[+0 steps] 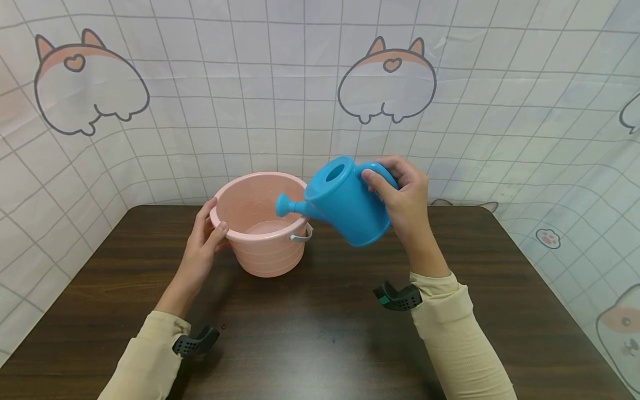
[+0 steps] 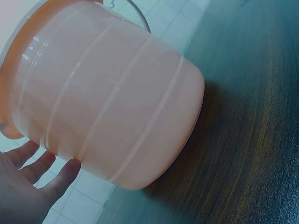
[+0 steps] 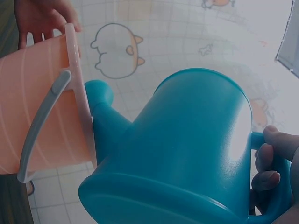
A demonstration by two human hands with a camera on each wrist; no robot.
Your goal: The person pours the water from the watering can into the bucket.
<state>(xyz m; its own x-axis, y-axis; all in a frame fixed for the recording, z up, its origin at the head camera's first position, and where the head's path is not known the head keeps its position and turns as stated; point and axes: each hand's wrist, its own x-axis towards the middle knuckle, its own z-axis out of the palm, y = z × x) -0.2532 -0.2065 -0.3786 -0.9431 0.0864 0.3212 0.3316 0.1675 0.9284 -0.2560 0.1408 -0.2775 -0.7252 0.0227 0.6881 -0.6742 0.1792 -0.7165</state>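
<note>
A pink bucket [image 1: 267, 253] stands on the table, and its grey handle [image 1: 302, 234] hangs down on the right. My left hand [image 1: 200, 239] touches the bucket's left side; in the left wrist view, spread, fairly straight fingers [image 2: 60, 179] meet the outer wall. With my right hand [image 1: 407, 194] I hold a blue watering can [image 1: 347, 203] by its handle, fingers curled round it. The can tilts left, clear of the table. Its spout crosses the bucket's right rim, with the rose [image 1: 283, 205] above the opening. The bucket's floor has a paler patch; whether that is water, I cannot tell.
The dark wooden table [image 1: 320, 333] lies under both arms. White gridded cloth [image 1: 300, 72] with cartoon animal drawings rises behind the table and along its sides. Each wrist wears a black band [image 1: 197, 341].
</note>
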